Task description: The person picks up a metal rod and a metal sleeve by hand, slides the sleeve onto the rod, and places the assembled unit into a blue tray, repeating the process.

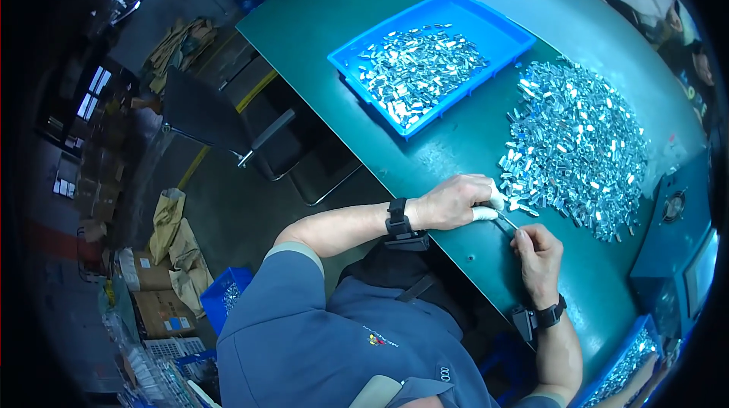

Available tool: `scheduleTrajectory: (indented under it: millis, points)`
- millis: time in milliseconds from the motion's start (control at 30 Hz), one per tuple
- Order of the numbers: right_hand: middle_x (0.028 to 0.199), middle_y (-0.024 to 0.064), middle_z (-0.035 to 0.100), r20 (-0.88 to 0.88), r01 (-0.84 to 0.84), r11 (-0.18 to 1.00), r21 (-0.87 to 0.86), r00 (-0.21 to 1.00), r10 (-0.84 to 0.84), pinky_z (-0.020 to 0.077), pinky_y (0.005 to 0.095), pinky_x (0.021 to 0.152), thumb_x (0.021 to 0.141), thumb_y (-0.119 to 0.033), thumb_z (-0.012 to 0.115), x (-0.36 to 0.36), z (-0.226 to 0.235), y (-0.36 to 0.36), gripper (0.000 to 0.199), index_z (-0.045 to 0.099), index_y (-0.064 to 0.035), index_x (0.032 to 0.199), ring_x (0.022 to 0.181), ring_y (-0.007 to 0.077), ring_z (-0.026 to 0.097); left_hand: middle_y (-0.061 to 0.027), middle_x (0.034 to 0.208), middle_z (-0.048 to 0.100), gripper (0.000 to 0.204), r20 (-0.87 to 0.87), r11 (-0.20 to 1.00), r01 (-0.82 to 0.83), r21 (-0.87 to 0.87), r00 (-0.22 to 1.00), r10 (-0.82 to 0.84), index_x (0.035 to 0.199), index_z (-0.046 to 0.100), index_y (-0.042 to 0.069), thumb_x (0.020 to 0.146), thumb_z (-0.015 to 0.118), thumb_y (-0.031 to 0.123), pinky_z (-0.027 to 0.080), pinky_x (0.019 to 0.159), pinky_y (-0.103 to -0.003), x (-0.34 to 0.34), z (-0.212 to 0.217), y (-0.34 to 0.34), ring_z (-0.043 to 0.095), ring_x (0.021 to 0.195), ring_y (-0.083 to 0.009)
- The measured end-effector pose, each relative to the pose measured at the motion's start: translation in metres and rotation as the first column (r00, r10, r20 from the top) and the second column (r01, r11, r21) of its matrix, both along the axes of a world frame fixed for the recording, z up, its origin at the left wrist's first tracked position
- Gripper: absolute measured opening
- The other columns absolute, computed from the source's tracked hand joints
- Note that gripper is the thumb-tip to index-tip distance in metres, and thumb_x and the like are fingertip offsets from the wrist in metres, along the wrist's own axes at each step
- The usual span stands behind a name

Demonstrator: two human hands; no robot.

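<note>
left hand (pixel 454 203): white-covered fingertips (pixel 484 213) curled in at the far end of the tool; whether they grip it, i can't tell.
right hand (pixel 541 260): pinching that thin dark tool (pixel 507 226), which spans hand to hand above the green worktop (pixel 342 13).
metal heap (pixel 577 142): glinting just beyond the fingers.
blue tray (pixel 486 17): farther back, left of the heap, holding similar pieces.
</note>
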State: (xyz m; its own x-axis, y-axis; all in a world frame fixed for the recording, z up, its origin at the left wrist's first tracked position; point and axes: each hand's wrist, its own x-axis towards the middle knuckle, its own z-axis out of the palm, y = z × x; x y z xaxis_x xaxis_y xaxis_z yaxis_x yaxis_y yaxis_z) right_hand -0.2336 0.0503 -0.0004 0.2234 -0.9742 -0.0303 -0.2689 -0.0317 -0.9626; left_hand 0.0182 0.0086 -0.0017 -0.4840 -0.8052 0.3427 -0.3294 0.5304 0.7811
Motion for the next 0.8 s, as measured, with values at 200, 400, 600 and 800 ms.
scheduleTrajectory:
  millis: [200, 400, 600, 800]
  points:
    - [0.074, 0.0044, 0.069, -0.086, -0.064, 0.998, -0.001, 0.994, 0.064, 0.0464, 0.0278, 0.06, 0.099, -0.011, 0.066, 0.0, 0.003, 0.001, 0.019, 0.071, 0.001, 0.086, 0.066, 0.0108, 0.059, -0.0105, 0.09, 0.067, 0.015, -0.131, 0.992, 0.106, 0.065, 0.987, -0.097, 0.1, 0.072, 0.004, 0.09, 0.077, 0.013, 0.053, 0.076, -0.04, -0.008, 0.001, 0.009, 0.066, 0.085, -0.0294]
    - [0.076, 0.0054, 0.069, -0.08, -0.04, 0.998, -0.043, 0.996, 0.037, 0.0467, 0.0285, 0.062, 0.1, -0.012, 0.067, 0.003, 0.005, 0.001, 0.018, 0.073, 0.0011, 0.09, 0.067, 0.0126, 0.06, -0.0099, 0.088, 0.066, 0.016, -0.122, 0.987, 0.079, 0.14, 0.991, -0.062, 0.1, 0.071, 0.003, 0.09, 0.077, 0.013, 0.052, 0.071, -0.039, -0.011, 0.0, 0.014, 0.065, 0.08, -0.0268]
    - [0.078, 0.0035, 0.069, 0.06, 0.065, 0.998, 0.014, 0.996, -0.065, 0.0462, 0.0268, 0.064, 0.097, -0.01, 0.072, 0.011, 0.0, 0.004, 0.012, 0.073, 0.0014, 0.093, 0.071, 0.0106, 0.059, -0.0097, 0.088, 0.066, 0.017, -0.101, 0.988, 0.043, 0.147, 0.994, -0.029, 0.1, 0.071, 0.003, 0.09, 0.078, 0.015, 0.052, 0.072, -0.039, -0.012, -0.006, 0.014, 0.065, 0.08, -0.0266]
    - [0.076, 0.0017, 0.067, 0.031, 0.021, 0.999, -0.036, 0.999, -0.02, 0.0455, 0.0258, 0.064, 0.095, -0.008, 0.074, 0.001, -0.005, 0.0, 0.01, 0.072, 0.0011, 0.091, 0.07, 0.0093, 0.058, -0.0101, 0.087, 0.066, 0.016, -0.105, 0.994, 0.023, 0.109, 0.994, -0.012, 0.098, 0.07, 0.003, 0.09, 0.077, 0.015, 0.051, 0.073, -0.04, -0.014, -0.008, 0.014, 0.065, 0.082, -0.0291]
